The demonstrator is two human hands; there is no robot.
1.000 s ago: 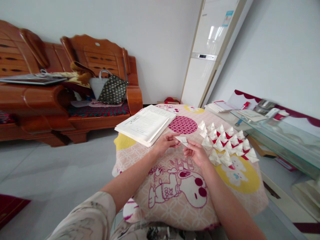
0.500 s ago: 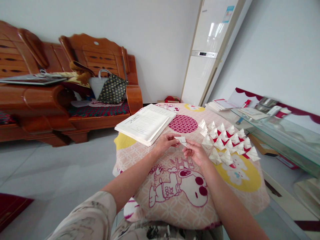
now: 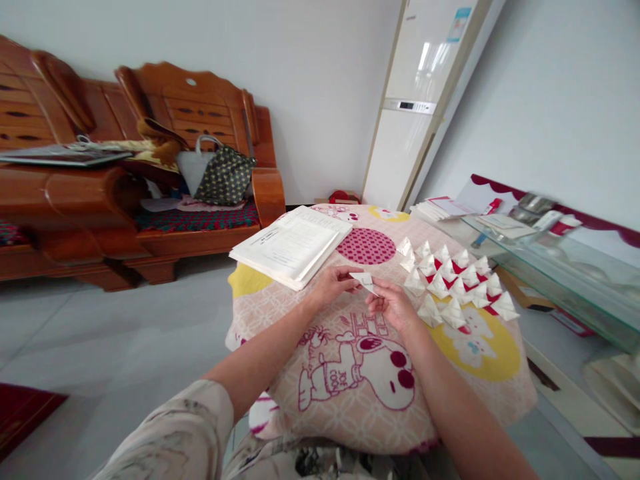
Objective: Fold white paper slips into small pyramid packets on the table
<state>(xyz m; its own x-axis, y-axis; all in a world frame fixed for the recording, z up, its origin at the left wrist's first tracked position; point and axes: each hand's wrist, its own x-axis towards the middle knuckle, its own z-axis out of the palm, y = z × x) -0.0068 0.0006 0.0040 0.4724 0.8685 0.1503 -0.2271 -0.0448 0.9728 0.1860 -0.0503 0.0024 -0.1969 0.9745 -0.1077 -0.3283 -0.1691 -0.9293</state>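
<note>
A small folded piece of white printed paper (image 3: 363, 280) is held between both hands above the cloth-covered table (image 3: 280, 333). My left hand (image 3: 334, 285) pinches its left side, and my right hand (image 3: 393, 303) grips its right edge between thumb and fingers. Several folded paper pieces (image 3: 453, 277), pointed and standing in rows, are grouped to the right of my right hand. A stack of printed sheets (image 3: 293, 247) lies beyond my left hand. The fingertips partly cover the folded paper.
A glass-topped stand (image 3: 565, 267) holding metal bowls (image 3: 533, 207) and papers is on the right. Wooden seats (image 3: 200, 113) with a dark patterned bag (image 3: 225, 175) stand at the left. Against the wall rises a tall white air conditioner (image 3: 400, 147).
The folded paper has turned very slightly in my fingers. Both hands stay in nearly the same place, and the view has shifted a little.
</note>
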